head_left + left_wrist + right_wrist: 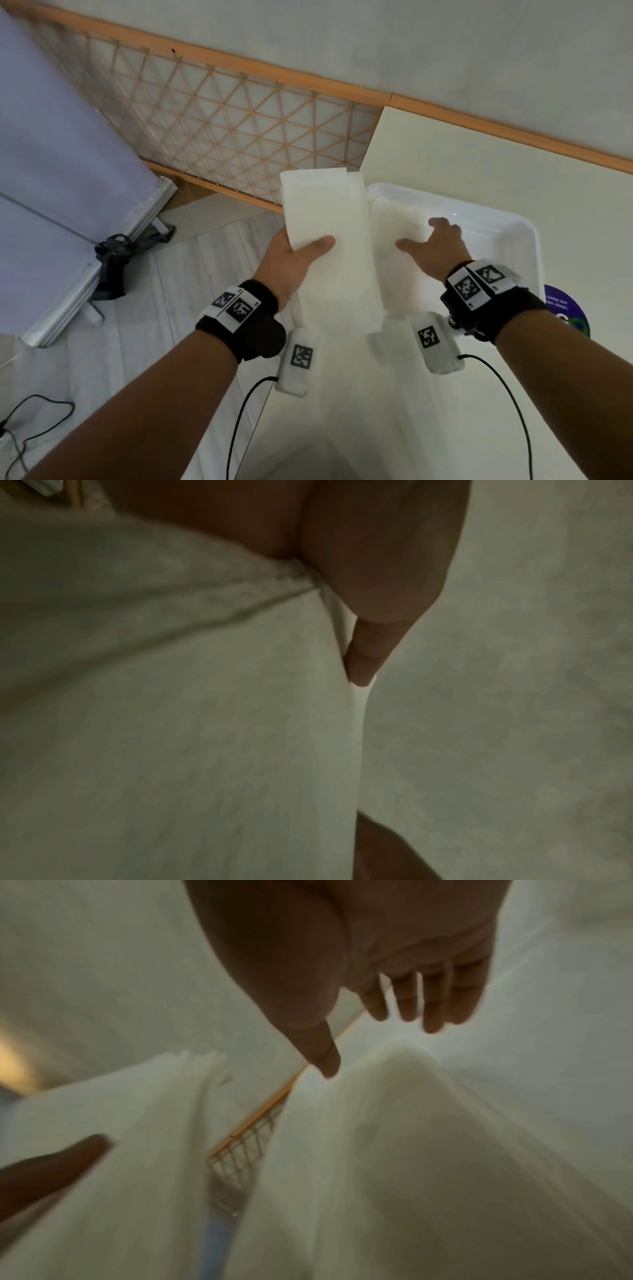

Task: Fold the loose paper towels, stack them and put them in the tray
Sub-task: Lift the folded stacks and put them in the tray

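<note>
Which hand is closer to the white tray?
The right hand. It reaches over the white tray, fingers spread above the towels lying in it. The left hand is off to the tray's left, gripping a folded paper towel stack.

Legible text found in one place only: round purple sticker [567,310] on the desk [479,147], partly hidden behind the right forearm. Small pale lettering, blurred; appears to read "keep our" above a word ending "clean". Black-and-white square code markers [466,287] on wristbands; no readable characters.

Folded paper towels [325,212] lie left of the tray [520,233].
</note>
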Action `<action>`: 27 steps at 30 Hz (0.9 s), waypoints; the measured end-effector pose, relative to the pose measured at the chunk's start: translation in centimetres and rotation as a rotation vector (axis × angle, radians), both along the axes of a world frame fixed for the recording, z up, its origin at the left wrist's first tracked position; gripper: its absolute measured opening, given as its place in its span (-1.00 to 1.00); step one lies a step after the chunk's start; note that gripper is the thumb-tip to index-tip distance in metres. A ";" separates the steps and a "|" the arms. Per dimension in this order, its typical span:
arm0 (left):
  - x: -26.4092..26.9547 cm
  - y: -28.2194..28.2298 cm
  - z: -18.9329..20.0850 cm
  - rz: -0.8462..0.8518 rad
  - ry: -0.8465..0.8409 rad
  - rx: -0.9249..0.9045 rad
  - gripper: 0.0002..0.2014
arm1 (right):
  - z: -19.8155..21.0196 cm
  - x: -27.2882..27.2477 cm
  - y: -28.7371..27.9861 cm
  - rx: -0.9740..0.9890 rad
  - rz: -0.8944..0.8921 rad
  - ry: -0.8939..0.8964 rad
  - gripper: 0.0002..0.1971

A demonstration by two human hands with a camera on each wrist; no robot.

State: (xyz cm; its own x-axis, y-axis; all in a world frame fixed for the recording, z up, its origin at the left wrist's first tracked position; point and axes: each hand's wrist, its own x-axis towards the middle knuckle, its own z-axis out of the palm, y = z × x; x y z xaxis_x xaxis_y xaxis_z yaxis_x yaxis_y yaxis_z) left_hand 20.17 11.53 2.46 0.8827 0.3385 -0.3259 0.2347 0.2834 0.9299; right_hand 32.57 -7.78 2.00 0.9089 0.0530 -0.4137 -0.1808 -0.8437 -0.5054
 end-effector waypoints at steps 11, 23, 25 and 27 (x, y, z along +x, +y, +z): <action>1.3 -5.3 1.2 -0.055 -0.044 0.006 -0.72 | 4.7 -5.8 -0.3 0.430 0.047 -0.211 -0.63; 1.2 -8.5 0.9 -0.065 -0.022 0.072 -0.66 | 4.3 -6.4 -3.5 0.454 0.056 -0.261 -0.79; 1.2 -8.7 0.9 -0.068 -0.017 0.071 -0.67 | 4.2 -6.2 -3.7 0.502 0.041 -0.222 -0.79; 1.3 -8.8 1.1 -0.066 -0.016 0.044 -0.69 | 4.4 -5.9 -3.8 0.578 0.034 -0.135 -0.75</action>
State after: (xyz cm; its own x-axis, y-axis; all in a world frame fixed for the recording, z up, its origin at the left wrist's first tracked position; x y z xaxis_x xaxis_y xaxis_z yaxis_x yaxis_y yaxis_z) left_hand 21.43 2.70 3.58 0.9085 0.2930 -0.2981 0.2370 0.2263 0.9448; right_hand 26.70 -11.63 6.37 0.9452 0.2653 -0.1901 -0.0610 -0.4286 -0.9014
